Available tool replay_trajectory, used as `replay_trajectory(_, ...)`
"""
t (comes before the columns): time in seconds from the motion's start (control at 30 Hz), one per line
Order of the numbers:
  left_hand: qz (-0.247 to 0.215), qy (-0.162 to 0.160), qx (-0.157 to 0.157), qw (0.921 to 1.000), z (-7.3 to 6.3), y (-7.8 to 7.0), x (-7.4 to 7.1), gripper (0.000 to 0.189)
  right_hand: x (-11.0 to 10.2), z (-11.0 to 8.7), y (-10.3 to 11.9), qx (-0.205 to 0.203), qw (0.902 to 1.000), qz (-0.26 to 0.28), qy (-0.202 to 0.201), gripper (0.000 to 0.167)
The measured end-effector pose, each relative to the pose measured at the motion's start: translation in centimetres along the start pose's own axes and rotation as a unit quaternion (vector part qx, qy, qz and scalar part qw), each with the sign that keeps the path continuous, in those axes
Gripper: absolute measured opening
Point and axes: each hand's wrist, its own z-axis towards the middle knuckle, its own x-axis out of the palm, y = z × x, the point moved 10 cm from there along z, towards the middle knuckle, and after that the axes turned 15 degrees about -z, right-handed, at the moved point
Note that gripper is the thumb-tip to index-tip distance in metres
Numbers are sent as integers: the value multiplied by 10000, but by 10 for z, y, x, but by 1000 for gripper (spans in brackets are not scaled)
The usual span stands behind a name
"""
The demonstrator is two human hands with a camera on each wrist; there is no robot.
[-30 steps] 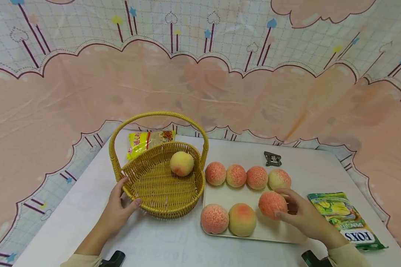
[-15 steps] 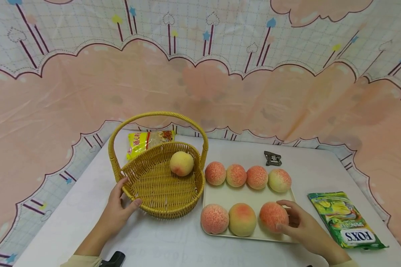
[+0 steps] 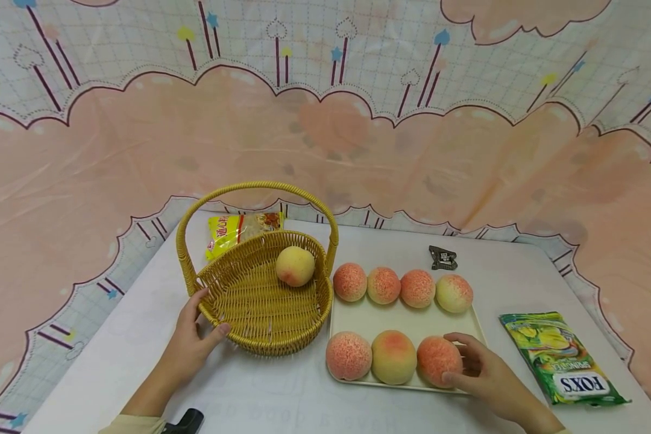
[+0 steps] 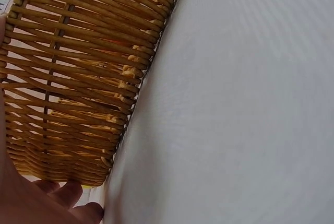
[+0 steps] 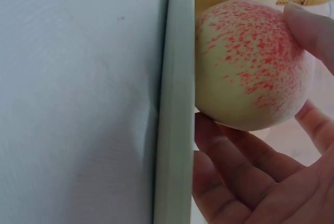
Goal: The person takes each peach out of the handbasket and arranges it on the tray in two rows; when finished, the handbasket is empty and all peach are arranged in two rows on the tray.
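Observation:
My right hand (image 3: 488,377) holds a red-speckled peach (image 3: 438,360) at the front right of the cream tray (image 3: 380,316). In the right wrist view, thumb and fingers curve round this peach (image 5: 250,67), low behind the tray's edge (image 5: 175,98). Beside it in the front row sit a yellow-red peach (image 3: 393,357) and a speckled peach (image 3: 349,355). My left hand (image 3: 192,337) grips the near left side of a woven basket (image 3: 266,307), thumb at the rim. One pale peach (image 3: 295,266) lies inside. Against the basket's wall (image 4: 78,78), the left wrist view shows curled fingers.
Several peaches (image 3: 383,285) line the tray's back edge. A small black packet (image 3: 442,258) lies behind them, and a green snack bag (image 3: 564,358) to the right. Behind the basket rests a yellow food bag (image 3: 225,234). A patterned cloth (image 3: 325,138) hangs at the back.
My right hand has brought the peach down toward the tray's front edge, then slightly left, next to the yellow-red peach. The left hand and basket have stayed put.

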Motion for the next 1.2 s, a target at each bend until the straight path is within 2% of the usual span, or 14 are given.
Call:
replay_trajectory(0.23, 15, 5, -16, 10000, 0, 0, 0, 87, 4, 1, 0, 166, 9998, 73, 73, 66)
replay_trajectory(0.8, -6, 15, 7, 10000, 0, -1, 0, 86, 6, 4, 1, 184, 9998, -69, 41, 66)
replay_trajectory(1.07, -18, 21, -17, 10000, 0, -1, 0, 87, 5, 5, 3, 72, 9999, -100, -26, 66)
replay_trajectory(1.2, -34, 33, -12, 10000, 0, -2, 1, 87, 4, 5, 5, -14, 9999, -89, -82, 75)
